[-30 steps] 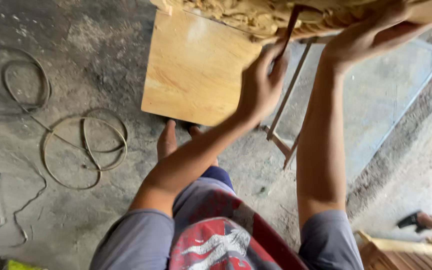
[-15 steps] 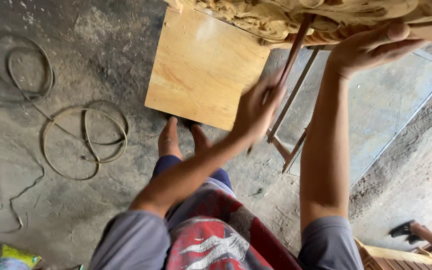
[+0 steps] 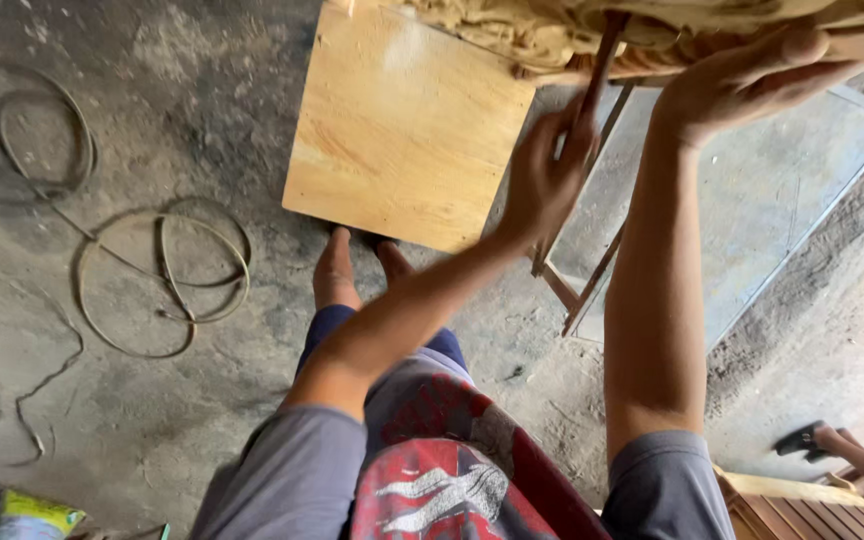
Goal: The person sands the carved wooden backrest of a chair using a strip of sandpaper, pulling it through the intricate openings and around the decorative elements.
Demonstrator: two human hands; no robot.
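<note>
A carved, pale wooden piece [image 3: 652,30] runs along the top edge of the head view. My left hand [image 3: 542,175] is shut on a thin reddish-brown tool handle [image 3: 602,50] whose upper end meets the carving. My right hand [image 3: 742,80] rests flat against the underside of the carving, fingers stretched to the right. A square plywood board [image 3: 402,130] lies on the floor below, just left of my left hand. My bare feet [image 3: 337,270] show at the board's near edge.
Loops of cable [image 3: 162,290] lie on the dusty concrete floor at left. A metal-framed glass pane [image 3: 782,200] lies at right. Another person's foot in a dark sandal [image 3: 812,440] and wooden slats [image 3: 802,510] sit at the lower right. A yellow packet [image 3: 27,515] is at the lower left.
My left hand has slid a little up and down along the tool against the carving. The view has shifted slightly, and my right hand has stayed pressed on the carving.
</note>
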